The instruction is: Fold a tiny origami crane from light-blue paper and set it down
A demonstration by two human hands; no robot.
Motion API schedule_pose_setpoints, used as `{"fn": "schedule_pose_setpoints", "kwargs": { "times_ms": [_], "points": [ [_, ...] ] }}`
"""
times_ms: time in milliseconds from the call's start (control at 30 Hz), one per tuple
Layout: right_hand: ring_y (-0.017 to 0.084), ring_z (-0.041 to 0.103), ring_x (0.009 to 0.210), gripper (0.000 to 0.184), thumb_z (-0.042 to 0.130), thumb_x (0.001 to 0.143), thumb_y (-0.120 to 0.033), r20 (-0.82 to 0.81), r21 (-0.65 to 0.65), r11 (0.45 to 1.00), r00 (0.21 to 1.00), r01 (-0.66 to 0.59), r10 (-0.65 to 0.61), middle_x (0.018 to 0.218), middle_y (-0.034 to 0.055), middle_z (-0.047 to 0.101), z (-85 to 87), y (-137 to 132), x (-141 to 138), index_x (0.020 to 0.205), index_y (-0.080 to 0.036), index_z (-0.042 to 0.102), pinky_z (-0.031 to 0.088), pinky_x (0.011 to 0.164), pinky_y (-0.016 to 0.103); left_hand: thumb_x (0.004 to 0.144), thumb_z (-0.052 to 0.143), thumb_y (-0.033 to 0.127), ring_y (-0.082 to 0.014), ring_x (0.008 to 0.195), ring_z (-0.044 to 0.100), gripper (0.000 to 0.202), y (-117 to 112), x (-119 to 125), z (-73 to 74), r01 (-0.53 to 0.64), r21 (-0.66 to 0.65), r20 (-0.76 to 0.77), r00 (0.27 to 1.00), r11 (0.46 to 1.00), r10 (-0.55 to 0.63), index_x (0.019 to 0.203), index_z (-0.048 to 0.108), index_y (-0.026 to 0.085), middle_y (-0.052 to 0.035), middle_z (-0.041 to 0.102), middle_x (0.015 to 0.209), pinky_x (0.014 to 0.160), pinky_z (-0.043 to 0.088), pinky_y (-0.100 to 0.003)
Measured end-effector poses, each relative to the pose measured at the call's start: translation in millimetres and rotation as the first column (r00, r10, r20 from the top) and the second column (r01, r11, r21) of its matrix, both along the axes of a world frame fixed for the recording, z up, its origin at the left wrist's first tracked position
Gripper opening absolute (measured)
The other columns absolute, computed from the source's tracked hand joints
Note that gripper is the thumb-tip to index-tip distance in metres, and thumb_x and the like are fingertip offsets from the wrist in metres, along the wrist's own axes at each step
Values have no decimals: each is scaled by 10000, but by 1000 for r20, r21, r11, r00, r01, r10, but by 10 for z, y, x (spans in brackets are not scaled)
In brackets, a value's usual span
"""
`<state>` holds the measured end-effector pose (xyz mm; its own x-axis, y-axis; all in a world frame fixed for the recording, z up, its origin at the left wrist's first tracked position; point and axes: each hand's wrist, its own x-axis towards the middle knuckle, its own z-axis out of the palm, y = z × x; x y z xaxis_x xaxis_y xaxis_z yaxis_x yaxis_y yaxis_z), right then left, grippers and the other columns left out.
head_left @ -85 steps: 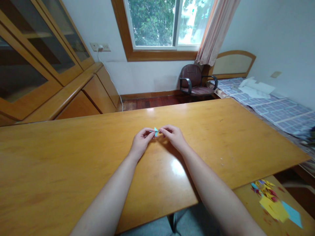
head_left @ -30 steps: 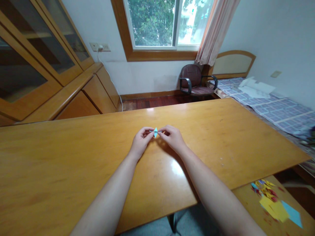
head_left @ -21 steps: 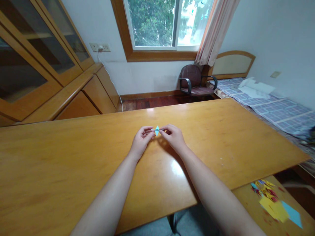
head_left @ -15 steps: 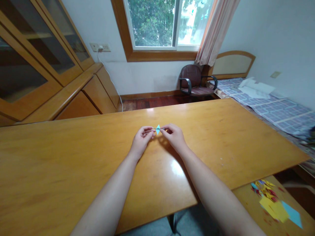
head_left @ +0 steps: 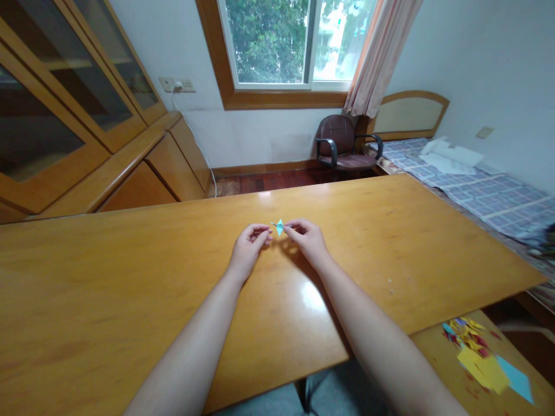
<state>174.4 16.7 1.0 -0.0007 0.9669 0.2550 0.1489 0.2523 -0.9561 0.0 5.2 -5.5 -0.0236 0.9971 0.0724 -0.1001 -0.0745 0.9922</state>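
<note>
A small light-blue folded paper piece [head_left: 280,227], wide in the middle with thin points at its sides and looking like an origami crane, is held just above the wooden table. My right hand [head_left: 306,236] pinches it from the right between thumb and forefinger. On the other side, my left hand [head_left: 252,245] is close by with fingers curled and thumb slightly apart from them. The thin left point of the paper sticks out free above its fingertips. What lies behind the right fingers is hidden.
The wooden table [head_left: 143,277] spans the view. At lower right, a lower surface bears yellow paper sheets [head_left: 483,370], a blue sheet [head_left: 515,378] and a pile of coloured paper pieces [head_left: 466,334]. Beyond stand an armchair [head_left: 340,141], a bed [head_left: 489,185] and a cabinet [head_left: 130,167].
My left fingers have let go of the paper's thin left point, which now shows free. The folded paper has shifted very slightly right in my right hand.
</note>
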Motion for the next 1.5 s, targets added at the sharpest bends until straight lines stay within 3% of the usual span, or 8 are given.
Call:
{"fn": "schedule_pose_setpoints", "kwargs": {
  "times_ms": [467, 700, 967, 1200, 1500],
  "points": [
    [123, 566, 620, 177, 679, 787, -346, -30, 46, 995, 996, -85, 86, 772, 28, 689, -27, -8, -8, 834, -182, 728, 455, 590, 231, 724, 732, 427, -164, 762, 654, 299, 1, -4, 5, 15, 38, -63, 998, 999, -13, 860, 676, 167, -44, 704, 858, 743, 527, -289],
    [120, 558, 604, 129, 680, 789, -294, 64, 116, 990, 995, -77, 70, 744, 24, 681, 37, -35, -15, 815, -178, 731, 439, 581, 234, 738, 724, 376, -151, 740, 640, 255, -29, -12, 23, -33, 116, -93, 995, 993, 43, 873, 662, 169, -26, 683, 811, 741, 515, -281],
    [113, 545, 590, 90, 673, 807, -248, 158, 227, 972, 987, -59, 23, 733, 18, 678, 57, -49, -12, 801, -180, 731, 434, 577, 234, 779, 696, 305, -151, 786, 632, 182, -66, -20, 61, 36, 210, -113, 994, 977, -12, 906, 671, 177, -29, 663, 841, 750, 501, -268],
    [124, 567, 625, 72, 662, 829, -231, 260, 291, 949, 965, -119, 42, 737, 13, 670, 50, -62, -9, 826, -199, 725, 459, 610, 240, 794, 681, 317, -142, 748, 619, 146, -82, -4, 88, 18, 252, -206, 978, 968, 36, 850, 679, 182, -19, 646, 830, 711, 490, -257],
    [124, 578, 646, 72, 654, 846, -240, 239, 334, 935, 970, -121, 40, 832, 26, 686, 76, -94, -25, 876, -199, 705, 487, 621, 245, 804, 678, 323, -145, 751, 628, 149, -88, -10, 61, 9, 276, -241, 969, 961, 60, 855, 679, 182, -23, 649, 827, 718, 497, -262]
  ]
}}
